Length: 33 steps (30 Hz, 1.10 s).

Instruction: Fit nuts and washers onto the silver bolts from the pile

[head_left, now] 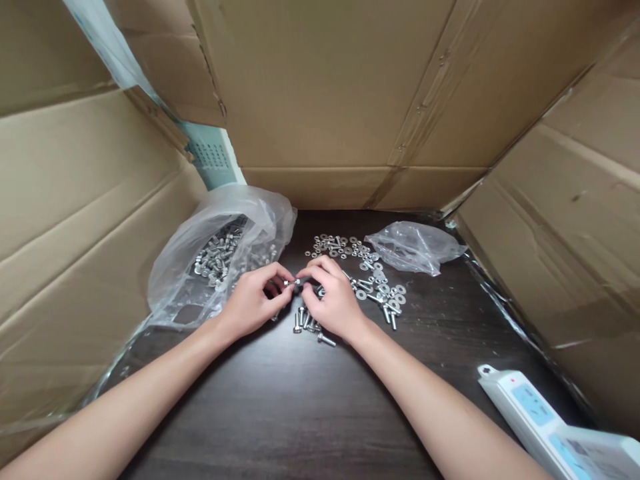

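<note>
My left hand (255, 297) is closed in a pinch on a small metal bolt (291, 283), held just above the table. Fingertips of my right hand (333, 293) meet the bolt's other end, where a small nut-like piece shows; the fingers hide most of it. Below the hands lies a small group of loose bolts (306, 320), with a single bolt (327, 340) nearer to me. Flat washers (379, 275), nuts and more bolts (390, 312) are spread beyond and to the right of my right hand.
On the left, a clear plastic bag (170, 273) stands open with many bolts (217, 257) inside. A crumpled plastic bag (417, 247) lies at the back right. A white power strip (525, 400) sits at the front right. Cardboard walls (320, 100) enclose the dark table (280, 420).
</note>
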Motion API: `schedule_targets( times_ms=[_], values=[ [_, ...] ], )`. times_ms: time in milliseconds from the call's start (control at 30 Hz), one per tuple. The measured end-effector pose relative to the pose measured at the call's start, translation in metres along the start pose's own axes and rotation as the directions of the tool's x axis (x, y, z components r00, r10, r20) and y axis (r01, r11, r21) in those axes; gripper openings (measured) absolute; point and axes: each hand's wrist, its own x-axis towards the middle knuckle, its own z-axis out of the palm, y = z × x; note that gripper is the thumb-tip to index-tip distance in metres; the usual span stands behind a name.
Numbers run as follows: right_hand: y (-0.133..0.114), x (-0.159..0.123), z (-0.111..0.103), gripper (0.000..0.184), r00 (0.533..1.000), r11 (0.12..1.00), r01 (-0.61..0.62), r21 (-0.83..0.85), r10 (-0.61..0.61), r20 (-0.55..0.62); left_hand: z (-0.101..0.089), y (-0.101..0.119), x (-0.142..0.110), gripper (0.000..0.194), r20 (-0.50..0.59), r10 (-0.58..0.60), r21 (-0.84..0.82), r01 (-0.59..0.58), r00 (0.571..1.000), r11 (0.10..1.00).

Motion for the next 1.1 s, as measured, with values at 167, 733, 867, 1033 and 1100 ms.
schedule_targets(
  times_ms=[167, 733, 867, 1033, 1100],
  values=[
    [0.0002, 0.0000, 0.0000, 0.020, 1.000, 0.999, 0.006, 0.033, -0.006, -0.011, 0.0004, -0.0012, -0.0005, 0.011, 0.013, -0.005, -0.004, 0.005, 1.000, 1.000],
    [-0.0004, -0.0005, -0.0011, 0.024, 1.000, 0.998, 0.009, 0.056, -0.008, -0.007, 0.0005, -0.0033, 0.0000, 0.012, 0.008, 0.006, -0.017, -0.006, 1.000, 1.000],
    [0.0001, -0.0006, -0.0007, 0.024, 1.000, 0.998, 0.012, 0.057, -0.012, -0.007, 0.0007, -0.0031, -0.0001, 0.011, 0.006, 0.017, -0.020, -0.017, 1.000, 1.000],
    [0.0004, -0.0010, -0.0002, 0.024, 1.000, 0.999, 0.005, 0.050, -0.005, 0.000, 0.0008, -0.0027, -0.0008, 0.012, 0.009, 0.003, -0.022, -0.003, 1.000, 1.000],
    [0.0002, -0.0010, -0.0002, 0.024, 1.000, 0.999, 0.007, 0.046, -0.006, -0.002, 0.0008, -0.0022, -0.0007, 0.011, 0.008, 0.007, -0.021, -0.007, 1.000, 1.000]
  ],
)
